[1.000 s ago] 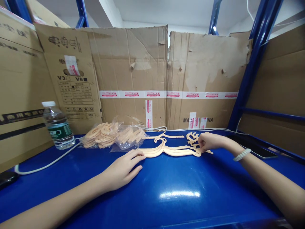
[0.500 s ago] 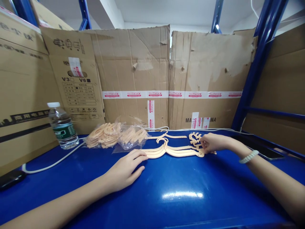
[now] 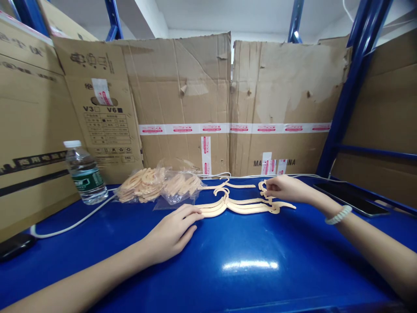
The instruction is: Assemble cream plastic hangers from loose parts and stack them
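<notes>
A small stack of peach plastic hangers (image 3: 243, 205) lies on the blue shelf surface (image 3: 247, 261). My left hand (image 3: 172, 232) rests flat on the surface, fingers stretched out, its fingertips touching the stack's left end. My right hand (image 3: 285, 189) sits at the stack's right end, fingers pinched on a small peach hook piece (image 3: 263, 188) from a little pile there. One more single hanger (image 3: 228, 184) lies just behind the stack.
Clear bags of peach hanger parts (image 3: 156, 184) lie at the back left, beside a water bottle (image 3: 84, 172). A white cable (image 3: 65, 226) runs along the surface. A dark phone (image 3: 352, 198) lies right; another dark device (image 3: 13, 245) far left. Cardboard walls (image 3: 228, 104) surround the shelf.
My right hand has lifted slightly and moved back from the stack's right end to the little pile of hook pieces. My left hand has hardly moved.
</notes>
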`<state>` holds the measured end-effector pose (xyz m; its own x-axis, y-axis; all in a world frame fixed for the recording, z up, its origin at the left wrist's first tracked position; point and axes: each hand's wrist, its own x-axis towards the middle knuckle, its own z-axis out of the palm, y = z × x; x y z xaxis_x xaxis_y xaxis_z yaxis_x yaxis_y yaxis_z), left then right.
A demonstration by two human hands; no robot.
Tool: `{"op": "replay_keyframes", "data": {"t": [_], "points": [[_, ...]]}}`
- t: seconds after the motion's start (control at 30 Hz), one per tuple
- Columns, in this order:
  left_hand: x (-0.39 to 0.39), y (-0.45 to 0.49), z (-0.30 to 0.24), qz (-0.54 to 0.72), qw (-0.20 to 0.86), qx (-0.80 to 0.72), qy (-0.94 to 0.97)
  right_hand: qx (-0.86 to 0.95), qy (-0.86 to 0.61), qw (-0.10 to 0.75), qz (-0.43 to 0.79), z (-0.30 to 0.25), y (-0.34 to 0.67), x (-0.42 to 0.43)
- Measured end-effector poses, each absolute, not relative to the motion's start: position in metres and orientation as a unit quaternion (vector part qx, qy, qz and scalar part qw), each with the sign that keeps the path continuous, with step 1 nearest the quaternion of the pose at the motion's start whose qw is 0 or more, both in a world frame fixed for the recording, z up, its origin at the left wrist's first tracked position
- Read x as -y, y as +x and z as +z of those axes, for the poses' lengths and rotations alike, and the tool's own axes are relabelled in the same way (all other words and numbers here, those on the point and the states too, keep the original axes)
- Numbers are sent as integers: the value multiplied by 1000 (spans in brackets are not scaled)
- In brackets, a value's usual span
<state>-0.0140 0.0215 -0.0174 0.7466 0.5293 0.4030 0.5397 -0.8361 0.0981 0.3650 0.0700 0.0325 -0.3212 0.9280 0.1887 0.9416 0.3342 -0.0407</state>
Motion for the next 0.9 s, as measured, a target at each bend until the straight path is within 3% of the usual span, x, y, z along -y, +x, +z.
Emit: {"op": "replay_keyframes", "data": {"t": [0.33, 0.9], "points": [[-13, -8, -10, -211, -51, 214, -952, 810, -573, 118, -43, 28, 365, -73], [-12, -8, -9, -191, -64, 198, -959, 790, -584, 177, -53, 29, 368, -76]]}}
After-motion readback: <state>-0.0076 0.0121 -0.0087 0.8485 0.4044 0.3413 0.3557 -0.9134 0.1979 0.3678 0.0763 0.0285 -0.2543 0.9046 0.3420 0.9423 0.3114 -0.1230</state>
